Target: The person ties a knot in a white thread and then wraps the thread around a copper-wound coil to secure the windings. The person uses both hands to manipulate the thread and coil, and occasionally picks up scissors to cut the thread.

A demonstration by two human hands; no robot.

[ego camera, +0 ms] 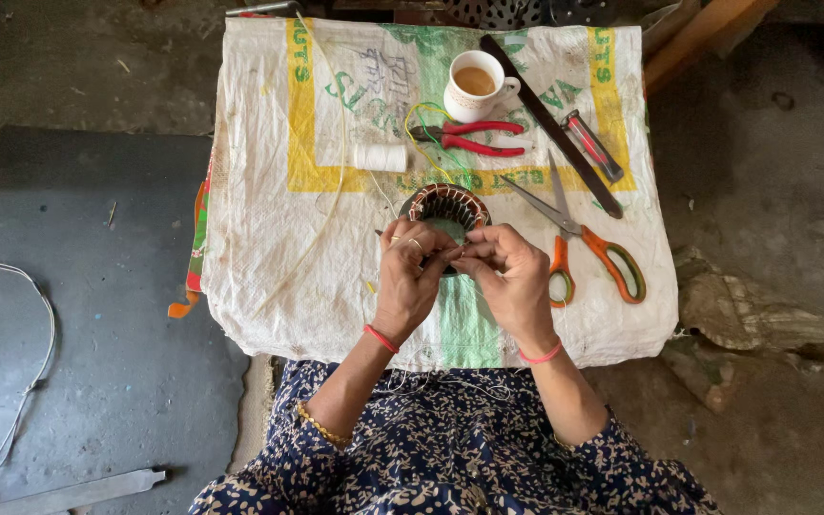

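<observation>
A white cup (475, 84) holds brown tea, well beyond the round copper-wound coil ring (446, 205). Just this side of the ring, the left hand (410, 277) and right hand (509, 275) meet, fingertips pinched together in a tight grip on something too small to tell. Orange-handled scissors (588, 250) lie right of the ring.

Both forearms reach forward from the bottom of the view and angle inward, so the two hands meet in the middle. The left hand (410, 277) is seen from its back, its fingers (431, 256) curled and pinched toward the other hand; a ring sits on one finger. The right hand (512, 277) mirrors it, knuckles up, fingertips bunched against those of the left. Each wrist carries a thin red band, and the left forearm a beaded bangle.
</observation>
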